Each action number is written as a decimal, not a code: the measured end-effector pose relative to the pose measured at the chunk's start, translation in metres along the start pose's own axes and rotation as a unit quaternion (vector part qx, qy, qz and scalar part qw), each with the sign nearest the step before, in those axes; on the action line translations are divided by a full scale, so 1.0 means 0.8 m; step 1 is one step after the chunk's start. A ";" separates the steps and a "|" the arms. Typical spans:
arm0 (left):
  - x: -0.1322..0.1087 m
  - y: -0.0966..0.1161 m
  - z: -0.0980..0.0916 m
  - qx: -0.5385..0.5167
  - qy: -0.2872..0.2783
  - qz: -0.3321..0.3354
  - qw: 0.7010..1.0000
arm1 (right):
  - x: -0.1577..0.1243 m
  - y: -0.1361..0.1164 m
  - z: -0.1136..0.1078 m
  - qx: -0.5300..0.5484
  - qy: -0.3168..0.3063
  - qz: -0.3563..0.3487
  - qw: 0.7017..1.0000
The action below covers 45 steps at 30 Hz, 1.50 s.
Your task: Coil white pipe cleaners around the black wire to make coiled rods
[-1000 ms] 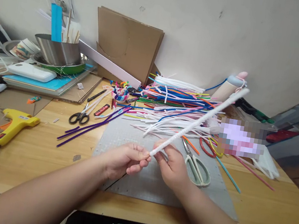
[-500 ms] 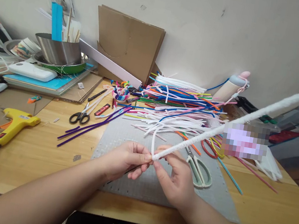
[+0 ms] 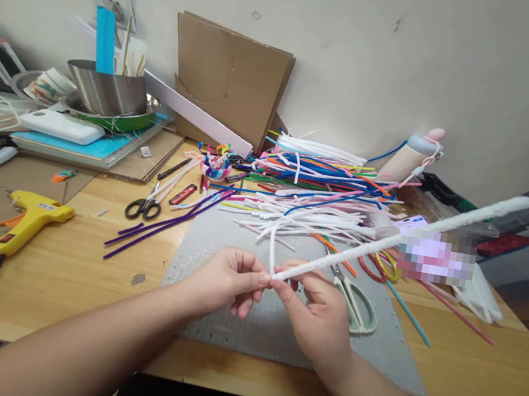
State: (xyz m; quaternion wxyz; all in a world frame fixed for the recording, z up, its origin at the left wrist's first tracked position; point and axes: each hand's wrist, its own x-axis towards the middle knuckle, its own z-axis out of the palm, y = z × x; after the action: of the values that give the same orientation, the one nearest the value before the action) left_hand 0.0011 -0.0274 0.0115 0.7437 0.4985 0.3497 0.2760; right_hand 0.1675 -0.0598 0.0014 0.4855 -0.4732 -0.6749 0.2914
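One yellow glue gun far left on the wooden surface. One pair of black-handled scissors, three purple stems near it. Left hand: thumb and index finger pinched at the lower end of one white fuzzy rod, one white strip sticking up there. Right hand: fingers nearly closed, gripping the rod just beside that end; rod slants up right. One pair of pale-green scissors partly behind right hand, on one grey mat.
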 end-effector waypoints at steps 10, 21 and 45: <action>0.005 -0.004 -0.006 -0.027 -0.048 -0.031 0.998 | 0.008 0.009 0.002 0.282 -0.100 0.118 0.947; 0.009 -0.006 -0.001 -0.061 -0.032 -0.050 0.996 | 0.013 0.013 0.006 0.358 -0.130 0.169 0.909; 0.005 -0.008 0.000 0.156 0.069 0.088 0.981 | 0.016 0.012 0.007 0.251 -0.135 0.207 0.936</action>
State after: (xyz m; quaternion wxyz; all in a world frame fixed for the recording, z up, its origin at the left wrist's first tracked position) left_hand 0.0044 -0.0266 0.0044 0.6039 0.6168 0.3938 0.3158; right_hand 0.1648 -0.0441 -0.0038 0.4221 -0.4212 -0.5262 0.6063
